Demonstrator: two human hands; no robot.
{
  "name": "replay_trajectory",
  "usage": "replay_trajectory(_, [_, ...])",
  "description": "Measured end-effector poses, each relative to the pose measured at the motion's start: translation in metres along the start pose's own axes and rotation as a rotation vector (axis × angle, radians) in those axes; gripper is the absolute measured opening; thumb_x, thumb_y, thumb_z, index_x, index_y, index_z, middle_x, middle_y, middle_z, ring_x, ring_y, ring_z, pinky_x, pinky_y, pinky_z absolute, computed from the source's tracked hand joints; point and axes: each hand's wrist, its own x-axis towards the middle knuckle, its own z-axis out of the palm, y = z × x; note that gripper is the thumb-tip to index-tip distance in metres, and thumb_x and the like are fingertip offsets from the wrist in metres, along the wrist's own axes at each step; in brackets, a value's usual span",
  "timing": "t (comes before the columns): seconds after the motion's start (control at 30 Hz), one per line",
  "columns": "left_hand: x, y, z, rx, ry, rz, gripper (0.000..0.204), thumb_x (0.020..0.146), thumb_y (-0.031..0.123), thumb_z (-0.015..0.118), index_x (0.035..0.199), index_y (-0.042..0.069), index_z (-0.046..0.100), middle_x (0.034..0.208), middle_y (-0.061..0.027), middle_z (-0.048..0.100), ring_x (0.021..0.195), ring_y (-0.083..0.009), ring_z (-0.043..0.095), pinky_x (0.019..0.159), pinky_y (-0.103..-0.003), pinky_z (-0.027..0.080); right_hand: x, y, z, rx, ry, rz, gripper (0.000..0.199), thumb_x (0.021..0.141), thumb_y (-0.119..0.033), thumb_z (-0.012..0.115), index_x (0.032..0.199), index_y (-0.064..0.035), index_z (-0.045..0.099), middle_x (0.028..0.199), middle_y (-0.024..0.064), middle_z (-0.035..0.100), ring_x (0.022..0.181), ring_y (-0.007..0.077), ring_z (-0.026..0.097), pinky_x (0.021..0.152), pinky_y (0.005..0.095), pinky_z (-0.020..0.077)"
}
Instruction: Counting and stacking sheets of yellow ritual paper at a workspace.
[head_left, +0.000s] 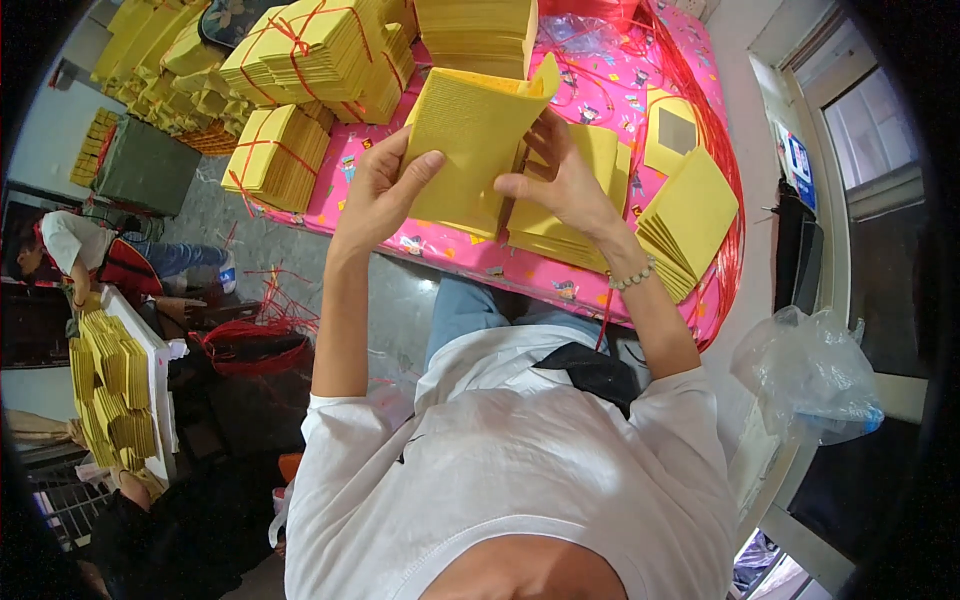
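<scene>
A bundle of yellow paper sheets (462,150) is held up over the pink table, its top right corner curling upward. My left hand (385,190) grips its left side, thumb on the front and fingers partly hidden behind. At the right edge, my right hand (568,185) has its fingers curled against the sheets, with the thumb by the lower edge. Below that hand lies a yellow paper stack (570,225). To its right, another yellow stack (690,220) is fanned out, beside a yellow sheet with a grey square (675,132).
Yellow bundles tied with red string (300,55) are piled at the far left of the pink patterned table cover (420,238). Red strings (715,130) hang along its right edge. A person (85,245) works at a white table (158,390) on the left. A clear plastic bag (810,370) hangs at right.
</scene>
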Motion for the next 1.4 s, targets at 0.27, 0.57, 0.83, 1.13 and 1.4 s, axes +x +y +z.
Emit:
replay_trajectory(0.27, [0.007, -0.012, 0.014, 0.176, 0.057, 0.011, 0.04, 0.09, 0.016, 0.062, 0.126, 0.002, 0.051, 0.11, -0.0058, 0.062, 0.1, -0.0111, 0.057, 0.086, -0.027, 0.045, -0.012, -0.029, 0.001, 0.327, -0.145, 0.173, 0.083, 0.074, -0.017, 0.08, 0.137, 0.0011, 0.03, 0.13, 0.0131, 0.049, 0.117, 0.0218, 0.051, 0.1, 0.0352, 0.0432])
replay_trajectory(0.57, [0.015, -0.017, 0.031, -0.085, 0.031, -0.117, 0.053, 0.091, 0.021, 0.061, 0.133, -0.004, 0.039, 0.124, -0.0108, 0.055, 0.111, -0.0144, 0.053, 0.093, -0.028, 0.04, -0.018, -0.04, -0.01, 0.33, -0.125, 0.244, 0.061, 0.078, -0.008, 0.075, 0.129, 0.0016, 0.042, 0.121, 0.0093, 0.056, 0.109, 0.017, 0.056, 0.095, 0.0315, 0.0448])
replay_trajectory(0.83, [0.032, -0.015, 0.032, -0.079, -0.098, -0.294, 0.044, 0.092, 0.028, 0.059, 0.125, 0.0, 0.05, 0.112, -0.0064, 0.062, 0.1, -0.0111, 0.057, 0.086, -0.027, 0.045, -0.015, -0.037, -0.026, 0.285, -0.112, 0.306, 0.052, 0.082, -0.014, 0.072, 0.125, 0.002, 0.047, 0.118, 0.0092, 0.059, 0.106, 0.0172, 0.058, 0.093, 0.0307, 0.0459])
replay_trajectory(1.13, [0.04, -0.018, 0.042, -0.151, -0.098, -0.339, 0.041, 0.093, 0.026, 0.057, 0.124, 0.0, 0.05, 0.108, -0.0068, 0.062, 0.095, -0.0115, 0.059, 0.081, -0.027, 0.048, -0.015, -0.027, -0.033, 0.355, -0.074, 0.338, 0.046, 0.084, -0.011, 0.069, 0.123, 0.0038, 0.05, 0.115, 0.0114, 0.061, 0.101, 0.0173, 0.06, 0.088, 0.0303, 0.049])
replay_trajectory(1.4, [0.044, -0.024, 0.044, -0.178, -0.094, -0.406, 0.038, 0.093, 0.025, 0.058, 0.121, 0.0, 0.052, 0.105, -0.0058, 0.062, 0.092, -0.0113, 0.059, 0.079, -0.026, 0.048, -0.015, -0.03, -0.033, 0.457, -0.051, 0.416, 0.046, 0.083, -0.015, 0.071, 0.12, 0.0061, 0.052, 0.112, 0.0117, 0.062, 0.098, 0.017, 0.061, 0.085, 0.0298, 0.0502])
